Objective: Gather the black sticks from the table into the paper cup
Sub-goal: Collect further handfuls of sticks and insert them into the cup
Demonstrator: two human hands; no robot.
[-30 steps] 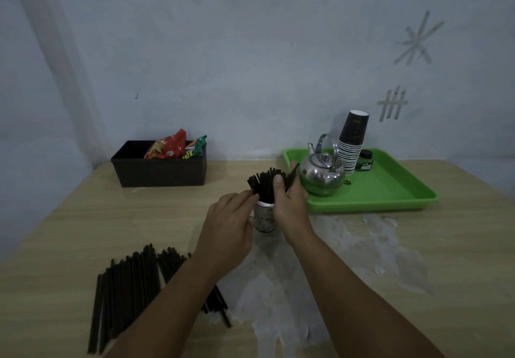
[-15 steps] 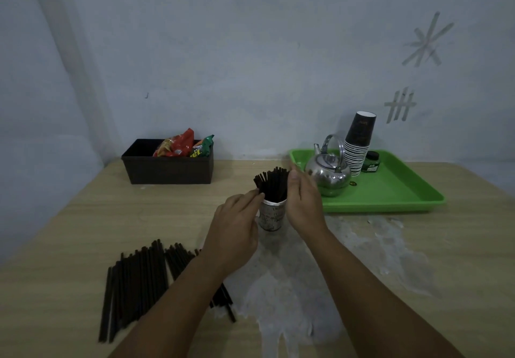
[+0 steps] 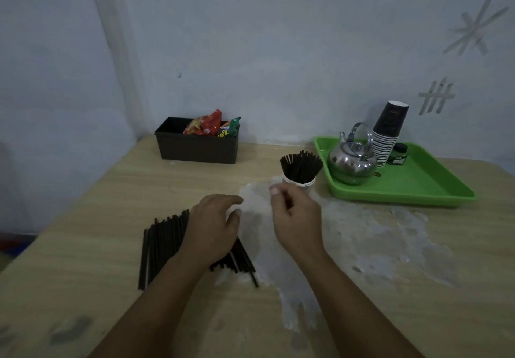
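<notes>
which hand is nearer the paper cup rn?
Right. The right hand sits just in front of the paper cup, fingertips near its rim. The left hand is farther off, over the loose black sticks on the table.

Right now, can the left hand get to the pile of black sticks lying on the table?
Probably yes. The left hand is already over the pile of thin black sticks on the wooden table, fingers curled down, and nothing lies between them. Whether it touches them is hidden.
</notes>
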